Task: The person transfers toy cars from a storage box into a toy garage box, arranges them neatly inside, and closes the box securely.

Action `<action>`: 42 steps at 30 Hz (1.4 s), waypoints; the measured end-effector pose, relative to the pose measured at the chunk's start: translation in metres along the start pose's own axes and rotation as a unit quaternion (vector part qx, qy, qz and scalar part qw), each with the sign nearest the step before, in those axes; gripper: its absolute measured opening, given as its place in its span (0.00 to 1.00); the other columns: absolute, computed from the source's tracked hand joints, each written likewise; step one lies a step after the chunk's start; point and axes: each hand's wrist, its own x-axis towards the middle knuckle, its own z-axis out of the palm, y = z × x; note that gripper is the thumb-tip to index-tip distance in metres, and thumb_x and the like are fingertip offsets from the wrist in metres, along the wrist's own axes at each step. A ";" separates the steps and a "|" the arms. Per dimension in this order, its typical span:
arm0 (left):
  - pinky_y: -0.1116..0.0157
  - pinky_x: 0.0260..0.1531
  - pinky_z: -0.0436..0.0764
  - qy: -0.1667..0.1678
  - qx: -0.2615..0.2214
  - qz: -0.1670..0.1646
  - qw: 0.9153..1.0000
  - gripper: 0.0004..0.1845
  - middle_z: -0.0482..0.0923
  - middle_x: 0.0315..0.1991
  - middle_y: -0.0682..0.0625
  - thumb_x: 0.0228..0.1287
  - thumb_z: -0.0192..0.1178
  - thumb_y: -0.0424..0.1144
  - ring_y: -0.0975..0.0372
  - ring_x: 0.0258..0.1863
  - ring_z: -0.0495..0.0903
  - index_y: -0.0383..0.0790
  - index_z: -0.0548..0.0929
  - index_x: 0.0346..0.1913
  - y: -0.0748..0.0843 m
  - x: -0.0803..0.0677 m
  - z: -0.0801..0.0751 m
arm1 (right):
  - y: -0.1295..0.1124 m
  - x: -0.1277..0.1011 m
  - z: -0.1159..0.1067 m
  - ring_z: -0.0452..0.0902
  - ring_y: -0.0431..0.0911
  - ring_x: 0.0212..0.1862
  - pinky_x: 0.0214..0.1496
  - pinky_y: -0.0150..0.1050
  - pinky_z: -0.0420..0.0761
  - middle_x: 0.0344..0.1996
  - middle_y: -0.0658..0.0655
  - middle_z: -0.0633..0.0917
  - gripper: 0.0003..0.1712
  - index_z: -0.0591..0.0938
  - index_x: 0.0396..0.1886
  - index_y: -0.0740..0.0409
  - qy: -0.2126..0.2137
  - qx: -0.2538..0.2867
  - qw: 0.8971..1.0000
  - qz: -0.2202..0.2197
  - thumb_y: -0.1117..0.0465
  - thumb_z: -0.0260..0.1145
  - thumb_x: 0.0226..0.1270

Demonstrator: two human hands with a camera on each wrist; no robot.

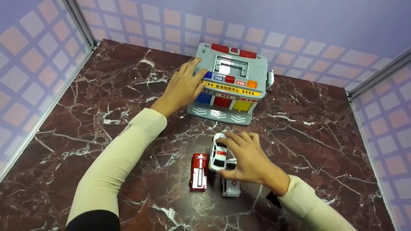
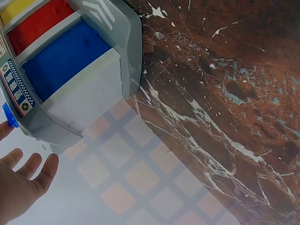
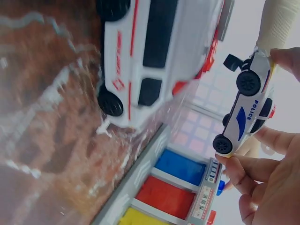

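Sleeves: I see long, snug cream ones on both arms, ending at the wrists.
Left upper arm: black cuff.
Hands: bare.

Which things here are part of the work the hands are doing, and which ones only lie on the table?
In use:
- white toy police car, pinched by the right hand
- grey plastic toy station with blue, red and yellow doors, touched by the left hand

Lying about:
- red toy fire truck
- white toy ambulance with red stripes
- dark red marble table

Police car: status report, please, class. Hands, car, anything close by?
Right hand pinches police car, lifted. Left hand rests open on toy station. Fire truck and white van directly beneath.
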 end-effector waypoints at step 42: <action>0.46 0.61 0.64 -0.030 0.014 -0.007 0.999 0.30 0.64 0.66 0.46 0.71 0.30 0.61 0.50 0.66 0.59 0.54 0.63 0.69 -0.003 -0.002 -0.006 | 0.031 0.049 0.032 0.71 0.49 0.46 0.46 0.47 0.64 0.58 0.55 0.76 0.43 0.74 0.57 0.46 0.003 -0.007 1.000 -0.017 0.27 0.60 0.45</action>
